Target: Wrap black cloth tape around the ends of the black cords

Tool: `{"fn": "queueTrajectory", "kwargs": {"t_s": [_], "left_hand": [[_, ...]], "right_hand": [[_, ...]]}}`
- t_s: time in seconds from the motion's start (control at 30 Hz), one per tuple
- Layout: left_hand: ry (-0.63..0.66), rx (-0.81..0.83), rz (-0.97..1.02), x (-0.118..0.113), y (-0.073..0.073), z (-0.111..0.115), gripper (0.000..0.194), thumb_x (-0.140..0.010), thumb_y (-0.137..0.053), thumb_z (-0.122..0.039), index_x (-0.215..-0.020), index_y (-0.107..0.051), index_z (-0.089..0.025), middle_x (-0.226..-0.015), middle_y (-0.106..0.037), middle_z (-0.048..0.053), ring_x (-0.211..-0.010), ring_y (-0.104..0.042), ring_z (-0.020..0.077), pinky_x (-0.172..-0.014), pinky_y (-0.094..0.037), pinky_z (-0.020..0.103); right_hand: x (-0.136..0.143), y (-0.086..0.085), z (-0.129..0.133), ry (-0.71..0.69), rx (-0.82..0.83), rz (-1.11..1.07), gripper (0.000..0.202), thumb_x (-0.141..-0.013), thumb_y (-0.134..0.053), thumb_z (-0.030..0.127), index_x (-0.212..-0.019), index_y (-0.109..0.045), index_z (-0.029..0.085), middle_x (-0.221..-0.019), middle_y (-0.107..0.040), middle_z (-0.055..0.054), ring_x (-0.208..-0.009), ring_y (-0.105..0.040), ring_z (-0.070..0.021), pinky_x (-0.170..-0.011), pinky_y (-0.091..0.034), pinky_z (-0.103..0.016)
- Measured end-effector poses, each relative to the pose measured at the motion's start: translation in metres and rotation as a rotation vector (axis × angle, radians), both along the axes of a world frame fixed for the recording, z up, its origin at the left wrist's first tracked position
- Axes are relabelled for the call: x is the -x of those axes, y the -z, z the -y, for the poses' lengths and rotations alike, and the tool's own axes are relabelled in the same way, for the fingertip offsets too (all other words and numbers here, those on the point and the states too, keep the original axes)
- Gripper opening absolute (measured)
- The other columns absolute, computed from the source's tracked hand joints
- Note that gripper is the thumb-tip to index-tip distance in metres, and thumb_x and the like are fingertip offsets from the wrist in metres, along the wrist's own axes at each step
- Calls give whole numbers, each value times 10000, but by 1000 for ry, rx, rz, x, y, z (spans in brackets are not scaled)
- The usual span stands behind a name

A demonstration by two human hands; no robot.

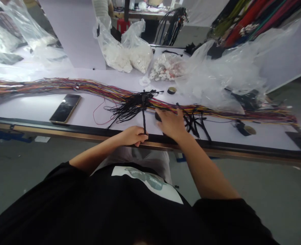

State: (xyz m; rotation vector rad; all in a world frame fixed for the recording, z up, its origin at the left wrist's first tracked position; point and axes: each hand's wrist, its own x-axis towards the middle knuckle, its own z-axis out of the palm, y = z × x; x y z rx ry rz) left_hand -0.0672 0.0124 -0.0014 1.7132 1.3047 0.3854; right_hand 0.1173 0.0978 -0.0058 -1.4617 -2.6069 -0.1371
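Note:
My left hand (135, 136) is closed around the near end of a black tape-wrapped cable (144, 119) at the table's front edge. That cable runs away from me to a bunch of thin black wires (126, 108), spread over long multicoloured wires (96, 86). My right hand (172, 124) lies palm down with fingers apart, just right of the cable. Beside its fingertips is a dark round thing (157, 116), partly covered; I cannot tell whether it is gripped. Several short black taped pieces (196, 124) lie right of that hand.
A phone (65, 109) lies on the left. A tape roll (172, 90) sits behind the wires, and another roll (249, 130) is at right. Clear bags of white parts (140, 56) and loose plastic bags (222, 75) line the back. The table's dark front edge (101, 131) is near my body.

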Motion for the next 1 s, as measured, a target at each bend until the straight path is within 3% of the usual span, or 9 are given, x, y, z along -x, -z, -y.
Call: {"fn": "queueTrajectory", "kwargs": {"t_s": [0.1, 0.23, 0.37, 0.47, 0.6, 0.73, 0.83, 0.93, 1.0], "left_hand": [[35, -77, -99, 2, -4, -10, 191, -814, -434, -203, -717, -588, -147, -485, -554, -37, -494, -552, 97, -545, -386, 184], [155, -245, -313, -2, -4, -14, 196, -821, -470, -205, -760, -646, -142, -689, -679, 35, -658, -621, 146, -606, -407, 218], [72, -363, -454, -12, -2, -7, 251, -865, -442, -270, -914, -659, -152, -892, -709, 77, -816, -646, 187, -690, -432, 257], [5, -445, -562, -20, 2, 0, 308, -895, -373, -269, -977, -635, -129, -964, -691, 122, -845, -646, 221, -686, -439, 290], [44, -440, -562, -27, 2, 4, 326, -897, -339, -244, -964, -631, -115, -920, -687, 137, -810, -645, 236, -660, -427, 299], [51, -352, -474, -26, -5, -5, 373, -896, -367, -385, -816, -656, -164, -804, -692, 88, -767, -633, 206, -639, -402, 268], [84, -332, -473, -17, -10, -25, 363, -875, -417, -447, -844, -656, -176, -871, -696, 75, -804, -630, 200, -655, -403, 257], [-197, -420, -581, -5, -9, -56, 306, -872, -440, -378, -983, -628, -164, -1002, -676, 99, -905, -625, 225, -712, -420, 275], [-263, -443, -602, 1, -5, -77, 279, -847, -483, -332, -1006, -620, -148, -1042, -664, 121, -955, -613, 248, -753, -425, 297]], "right_hand": [[5, 0, 20, -91, 100, -242, 468, -744, -548, 241, -1212, -552, 216, -1219, -592, -114, -1091, -512, -274, -956, -314, -472], [18, -2, 47, -212, 392, -630, 251, -755, -551, 319, -954, -647, 199, -846, -647, -36, -748, -565, -171, -704, -442, -312], [27, 2, 61, 47, 338, -919, 208, -753, -558, 342, -604, -558, 197, -605, -579, 5, -611, -526, -139, -633, -412, -278], [29, 10, 63, 215, 401, -1182, 318, -713, -615, 453, -566, -474, 210, -484, -531, 44, -489, -484, -117, -559, -397, -261], [31, 16, 66, 266, 488, -1366, 364, -682, -643, 499, -568, -447, 214, -431, -506, 64, -418, -452, -97, -493, -381, -240], [22, 7, 65, 258, 411, -1277, 340, -693, -631, 468, -552, -455, 214, -441, -502, 58, -428, -459, -98, -497, -382, -243], [-11, -6, 49, 380, 267, -1119, 338, -700, -595, 479, -544, -434, 226, -432, -471, 51, -419, -443, -115, -476, -361, -261], [-60, -15, 19, 555, 124, -711, 317, -666, -620, 467, -528, -454, 235, -472, -503, -3, -535, -525, -193, -530, -384, -320], [-88, -16, 3, 623, 102, -437, 296, -666, -615, 456, -522, -493, 229, -538, -548, -65, -648, -574, -274, -584, -402, -385]]}}
